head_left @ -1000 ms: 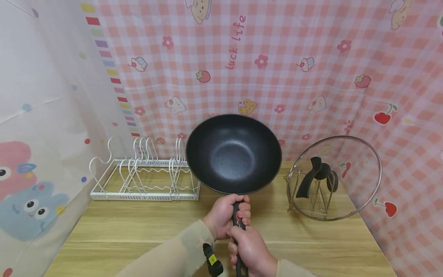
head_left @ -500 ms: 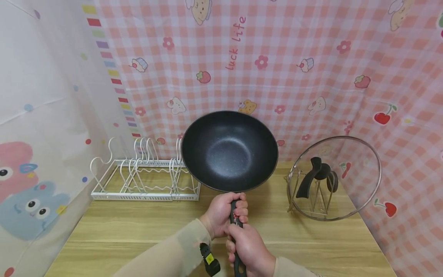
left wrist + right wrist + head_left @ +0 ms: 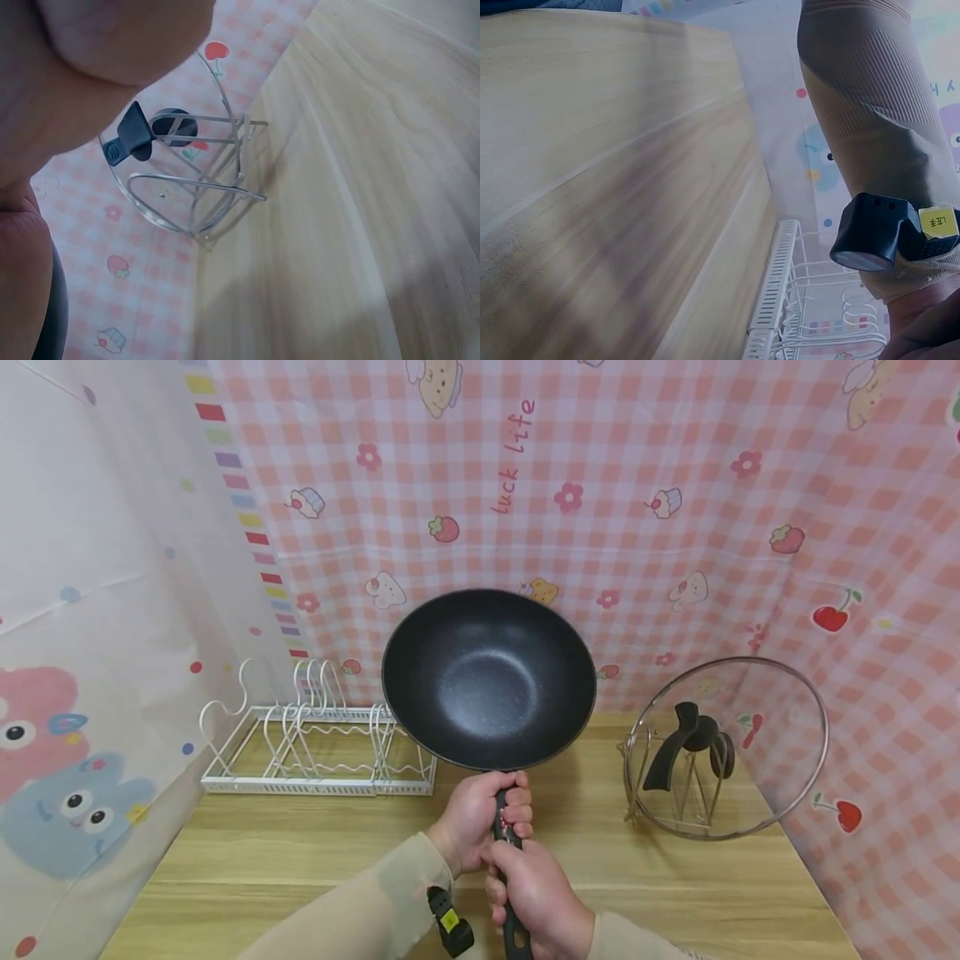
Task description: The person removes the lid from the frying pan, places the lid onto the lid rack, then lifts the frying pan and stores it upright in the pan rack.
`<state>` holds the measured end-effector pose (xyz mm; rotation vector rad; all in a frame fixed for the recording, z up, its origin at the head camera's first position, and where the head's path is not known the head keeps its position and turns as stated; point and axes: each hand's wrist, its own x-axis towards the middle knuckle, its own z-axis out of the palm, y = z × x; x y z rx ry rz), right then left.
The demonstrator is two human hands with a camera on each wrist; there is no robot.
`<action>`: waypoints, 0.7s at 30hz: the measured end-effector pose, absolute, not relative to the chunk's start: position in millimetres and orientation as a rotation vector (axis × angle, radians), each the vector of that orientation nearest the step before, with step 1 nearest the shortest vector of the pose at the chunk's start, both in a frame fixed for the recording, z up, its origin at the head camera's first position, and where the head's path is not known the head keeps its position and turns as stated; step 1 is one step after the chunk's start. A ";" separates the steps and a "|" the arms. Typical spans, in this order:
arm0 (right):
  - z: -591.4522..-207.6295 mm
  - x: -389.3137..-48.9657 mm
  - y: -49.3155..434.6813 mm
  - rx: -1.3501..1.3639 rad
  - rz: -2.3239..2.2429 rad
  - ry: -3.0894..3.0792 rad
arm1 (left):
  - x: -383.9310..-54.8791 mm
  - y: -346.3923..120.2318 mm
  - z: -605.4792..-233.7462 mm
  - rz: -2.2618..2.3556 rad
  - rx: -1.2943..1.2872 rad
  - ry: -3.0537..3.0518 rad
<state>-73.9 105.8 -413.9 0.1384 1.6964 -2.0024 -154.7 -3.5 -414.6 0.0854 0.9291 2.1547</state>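
Both hands grip the black handle of a dark wok [image 3: 489,681], which is held up above the table with its inside facing me. My left hand [image 3: 472,818] wraps the handle close to the pan. Lower down the same handle, my right hand [image 3: 542,897] curls round it, its thumb by the left hand. In the left wrist view, part of the left hand [image 3: 97,97] fills the upper left, and a dark curved edge of the wok [image 3: 54,315] shows below it. Only a bit of a hand appears at the lower right of the right wrist view.
A white wire rack [image 3: 318,785] with upright loops stands on the wooden table [image 3: 300,877] at the left. At the right, a glass lid [image 3: 813,777] with a black knob leans in a metal stand [image 3: 693,810]. A checked curtain [image 3: 480,468] hangs behind.
The wok has moved slightly up and to the left, with both hands still on its handle. Rack and lid stay in place.
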 end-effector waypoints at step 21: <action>-408.9 -77.0 95.9 0.107 -2.021 1.643 | -155.0 -20.7 -412.3 2.210 0.173 0.837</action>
